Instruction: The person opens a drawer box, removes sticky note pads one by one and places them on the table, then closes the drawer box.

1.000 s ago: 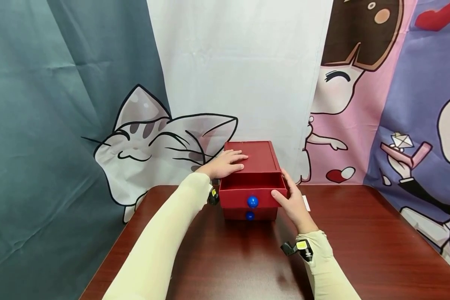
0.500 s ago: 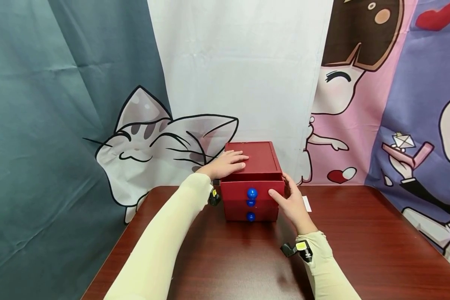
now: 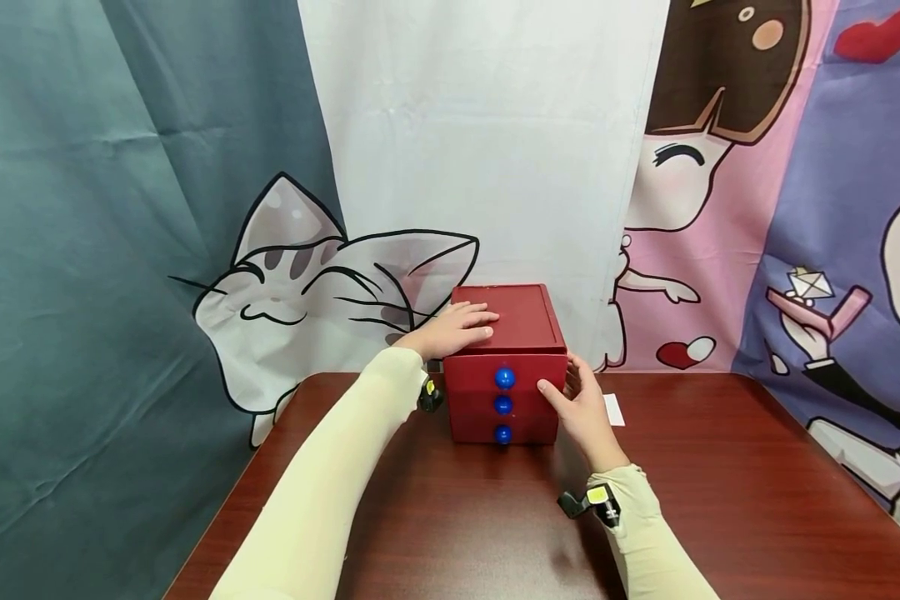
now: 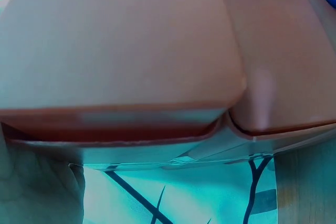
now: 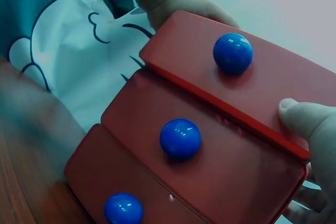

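Note:
A small red chest of drawers (image 3: pixel 521 312) stands at the back of the table, one blue knob on each of its three drawers. Flat on its top, toward the left, rests my left hand (image 3: pixel 452 330) with fingers spread. My right hand (image 3: pixel 591 421) is at the right front corner; its thumb (image 5: pixel 299 116) presses the front of the top drawer (image 3: pixel 468 383), while the other fingers lie along the chest's side, partly hidden. The top drawer (image 5: pixel 197 51) sticks out slightly past the middle drawer (image 5: pixel 231 145). A narrow gap shows behind its front in the left wrist view.
The reddish-brown table (image 3: pixel 450 533) spreads out in front of the chest. A small white piece (image 3: pixel 612 409) lies to the right of my right hand. Behind the table hangs a curtain (image 3: pixel 495 125) with cartoon figures.
The top drawer has slid back from well pulled out to nearly closed, my right hand moving slightly with it. The lower knobs have come into view. My left hand has stayed on top.

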The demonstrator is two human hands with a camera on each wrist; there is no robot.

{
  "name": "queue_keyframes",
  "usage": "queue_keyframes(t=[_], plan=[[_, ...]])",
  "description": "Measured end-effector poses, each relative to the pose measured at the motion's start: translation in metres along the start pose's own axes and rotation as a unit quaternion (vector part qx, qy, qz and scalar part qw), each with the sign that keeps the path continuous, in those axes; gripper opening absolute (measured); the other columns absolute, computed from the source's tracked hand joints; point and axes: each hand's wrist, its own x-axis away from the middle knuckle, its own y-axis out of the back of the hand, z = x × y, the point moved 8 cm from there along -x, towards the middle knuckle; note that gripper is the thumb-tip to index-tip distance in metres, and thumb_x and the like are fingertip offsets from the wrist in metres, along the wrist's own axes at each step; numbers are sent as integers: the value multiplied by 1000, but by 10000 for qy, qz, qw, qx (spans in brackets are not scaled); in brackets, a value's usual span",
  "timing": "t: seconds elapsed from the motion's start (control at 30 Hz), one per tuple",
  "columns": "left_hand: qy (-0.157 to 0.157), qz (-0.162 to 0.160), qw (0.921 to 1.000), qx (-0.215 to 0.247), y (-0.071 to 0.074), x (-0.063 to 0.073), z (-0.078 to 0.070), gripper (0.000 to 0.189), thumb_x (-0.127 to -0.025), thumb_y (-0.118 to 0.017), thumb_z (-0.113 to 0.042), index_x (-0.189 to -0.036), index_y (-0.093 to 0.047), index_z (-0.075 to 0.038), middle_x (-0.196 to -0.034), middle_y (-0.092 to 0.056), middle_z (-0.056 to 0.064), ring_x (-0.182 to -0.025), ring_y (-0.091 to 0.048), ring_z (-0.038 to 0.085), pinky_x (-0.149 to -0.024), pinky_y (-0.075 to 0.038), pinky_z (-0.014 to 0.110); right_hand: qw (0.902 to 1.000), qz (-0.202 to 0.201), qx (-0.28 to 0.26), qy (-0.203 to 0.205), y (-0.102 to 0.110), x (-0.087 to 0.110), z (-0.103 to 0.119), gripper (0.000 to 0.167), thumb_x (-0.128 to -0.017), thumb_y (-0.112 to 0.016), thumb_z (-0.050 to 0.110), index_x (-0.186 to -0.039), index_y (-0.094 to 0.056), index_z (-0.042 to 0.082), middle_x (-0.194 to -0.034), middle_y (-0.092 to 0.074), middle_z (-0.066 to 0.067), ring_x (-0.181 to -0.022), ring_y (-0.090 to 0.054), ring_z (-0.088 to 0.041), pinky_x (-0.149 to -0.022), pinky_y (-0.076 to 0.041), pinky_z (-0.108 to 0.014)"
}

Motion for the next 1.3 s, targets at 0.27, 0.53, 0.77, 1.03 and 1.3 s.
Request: queue_keyframes(t=[0.27,0.53,0.77,1.03,1.3], plan=[[129,56,9997,194,-4,1,1,57,-104,-43,-49,-155,-45,-24,-166,-28,2,-155,-8,29,-124,-7,53,9989,-218,405,36,2,1,-14,67,-95,-72,16,-151,-37,5,-147,-48,-22,-135,-48,-38,-113,-38,-51],[110,112,9994,306,-5,2,0,59,-102,-46,-49,-155,-44,-23,-166,-27,3,-155,-6,31,-123,-7,55,9974,-409,575,173,3,0,-20,63,-95,-72,16,-148,-40,4,-142,-52,-21,-129,-53,-39,-108,-43,-54],[102,149,9994,285,-6,2,2,64,-98,-55,-50,-156,-43,-22,-167,-25,3,-156,-5,29,-123,-5,55,9966,-495,660,58,2,-1,-21,61,-94,-74,18,-145,-43,5,-136,-57,-22,-120,-60,-37,-101,-50,-52],[168,155,9996,175,-9,1,6,73,-92,-64,-53,-156,-42,-26,-167,-24,0,-156,-5,27,-123,-8,57,9949,-648,770,-100,3,1,-19,59,-94,-75,22,-142,-46,5,-134,-59,-24,-119,-60,-38,-98,-51,-55],[69,183,9998,-30,-7,0,3,79,-88,-68,-52,-157,-40,-25,-167,-25,2,-155,-7,29,-123,-7,55,9941,-721,789,-177,3,1,-18,60,-94,-75,26,-142,-47,5,-133,-59,-25,-119,-60,-39,-98,-51,-56]])
